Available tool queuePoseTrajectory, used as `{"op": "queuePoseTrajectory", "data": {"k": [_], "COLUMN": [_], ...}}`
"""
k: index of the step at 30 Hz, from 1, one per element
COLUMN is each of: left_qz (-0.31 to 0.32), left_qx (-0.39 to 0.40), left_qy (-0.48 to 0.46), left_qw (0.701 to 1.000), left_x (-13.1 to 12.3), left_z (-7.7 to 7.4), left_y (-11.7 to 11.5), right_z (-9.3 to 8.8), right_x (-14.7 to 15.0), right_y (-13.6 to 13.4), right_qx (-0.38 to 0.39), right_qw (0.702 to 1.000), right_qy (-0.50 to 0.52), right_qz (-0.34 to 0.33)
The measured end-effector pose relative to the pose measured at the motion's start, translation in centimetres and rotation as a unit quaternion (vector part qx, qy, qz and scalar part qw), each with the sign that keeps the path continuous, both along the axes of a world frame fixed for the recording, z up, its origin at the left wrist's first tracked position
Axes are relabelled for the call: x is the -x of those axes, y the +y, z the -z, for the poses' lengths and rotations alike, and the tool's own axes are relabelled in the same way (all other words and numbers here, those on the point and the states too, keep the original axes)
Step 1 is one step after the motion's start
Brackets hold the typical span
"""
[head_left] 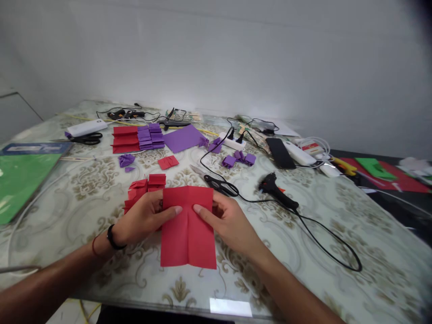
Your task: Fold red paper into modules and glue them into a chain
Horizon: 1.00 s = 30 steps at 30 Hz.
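A sheet of red paper (188, 238) with a crease down its middle is held up between both hands over the table. My left hand (145, 216) grips its left edge, thumb on the front and fingers behind. On the opposite edge my right hand (232, 222) pinches it the same way. Folded red paper pieces (137, 191) lie just behind my left hand, partly hidden by it. Beyond the sheet sits a small folded red piece (168, 162). Black-handled scissors (221, 184) rest behind my right hand.
A black glue gun (278, 191) with its looping cord lies to the right. Farther back are folded purple pieces (150, 136), purple paper (185, 137), a white power strip (232, 141) and a black phone (280, 153). Green sheets (23, 180) lie at the left.
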State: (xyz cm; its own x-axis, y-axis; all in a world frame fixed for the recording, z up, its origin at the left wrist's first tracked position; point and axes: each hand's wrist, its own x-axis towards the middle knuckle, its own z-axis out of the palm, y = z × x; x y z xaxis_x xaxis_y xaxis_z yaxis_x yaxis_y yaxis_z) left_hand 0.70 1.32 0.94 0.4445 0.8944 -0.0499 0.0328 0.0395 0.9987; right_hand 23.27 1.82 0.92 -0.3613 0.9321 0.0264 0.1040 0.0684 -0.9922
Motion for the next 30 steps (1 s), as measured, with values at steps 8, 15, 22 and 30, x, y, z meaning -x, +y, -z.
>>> {"op": "queuePoseTrajectory", "data": {"k": [8, 15, 22, 30], "left_qz": [0.040, 0.017, -0.038, -0.006], "left_qx": [0.030, 0.004, -0.021, -0.117], "left_qy": [-0.091, -0.029, 0.019, 0.010], "left_qw": [0.995, 0.999, 0.999, 0.993], "left_x": [0.2, 0.2, 0.4, 1.0], "left_z": [-2.4, -0.9, -0.3, -2.5], "left_y": [-0.9, -0.7, -0.5, -0.6], "right_z": [0.1, 0.5, 0.1, -0.4], "right_x": [0.2, 0.3, 0.4, -0.9], "right_y": [-0.3, -0.6, -0.5, -0.1], "right_qx": [0.041, -0.019, 0.022, -0.050], "right_qw": [0.995, 0.999, 0.995, 0.992], "right_qy": [0.089, -0.001, 0.093, 0.095], "right_qz": [0.011, 0.042, -0.026, -0.069]}}
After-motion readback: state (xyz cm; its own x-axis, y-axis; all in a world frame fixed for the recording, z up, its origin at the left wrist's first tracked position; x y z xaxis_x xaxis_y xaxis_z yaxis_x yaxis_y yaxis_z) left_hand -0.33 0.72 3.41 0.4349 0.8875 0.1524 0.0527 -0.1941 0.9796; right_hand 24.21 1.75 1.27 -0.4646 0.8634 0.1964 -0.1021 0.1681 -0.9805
